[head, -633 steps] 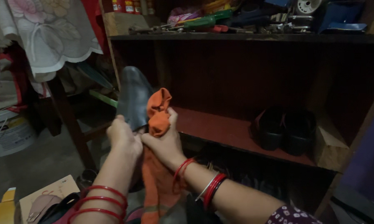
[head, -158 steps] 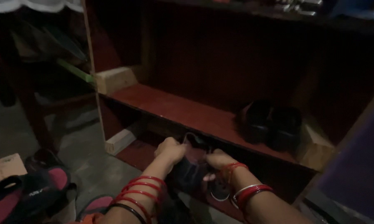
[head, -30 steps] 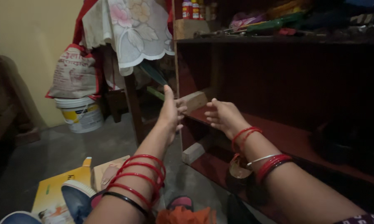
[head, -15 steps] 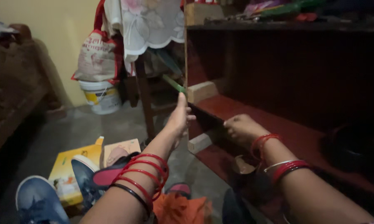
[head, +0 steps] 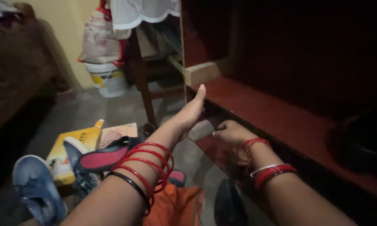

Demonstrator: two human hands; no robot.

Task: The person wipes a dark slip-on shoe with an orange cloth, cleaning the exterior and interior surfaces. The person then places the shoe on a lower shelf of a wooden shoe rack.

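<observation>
Bare forearms, no sleeves. Left wrist: stack of thin red bangles (head: 148, 165) plus one black bangle (head: 130, 190). Right wrist: red thread (head: 250, 144), one thin white bangle (head: 264, 168), several red bangles (head: 276, 173).

A dim home storage corner: red wooden shoe shelf (head: 259, 104), shoes (head: 33, 188) strewn on the floor, plastic bucket (head: 109, 79).

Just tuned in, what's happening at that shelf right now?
A person is reaching into a dark red shelf unit. The left hand is stretched out flat at the shelf's front corner; the right hand reaches just under the shelf board. Both hold nothing. Blue shoes, a red-soled sandal and an orange cloth lie on the floor below.
</observation>
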